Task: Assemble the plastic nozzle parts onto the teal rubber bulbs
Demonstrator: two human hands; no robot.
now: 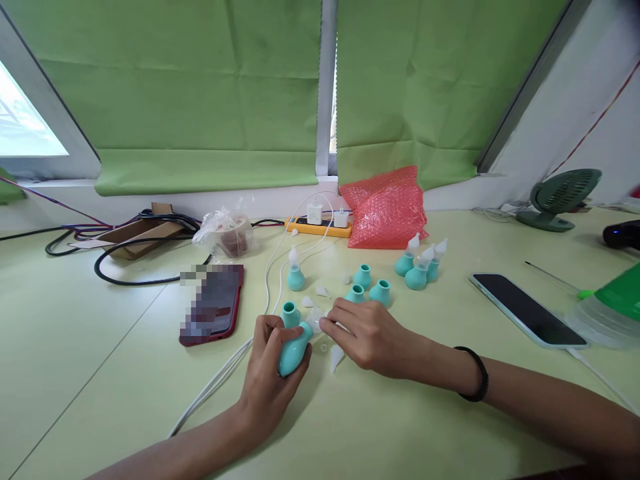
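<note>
My left hand [267, 373] is closed round a teal rubber bulb [293, 350], lying on its side with its mouth pointing right. My right hand [367, 333] pinches a small clear tip [315, 323] right at the bulb's mouth. Loose clear tips [336, 357] lie on the table beside my hands. Open teal bulbs [367, 283] stand just beyond my right hand, and one more [290, 313] stands by my left. One bulb with a tip fitted [295, 270] stands further back, and three such bulbs [420, 267] stand together at the right.
A red-cased phone [213, 303] lies left of my hands, a second phone [527, 310] at the right. White cables [273, 280] run to a yellow power strip [320, 227]. Red bubble wrap [387, 207], a cardboard box [135, 237], a green fan [557, 200] stand behind.
</note>
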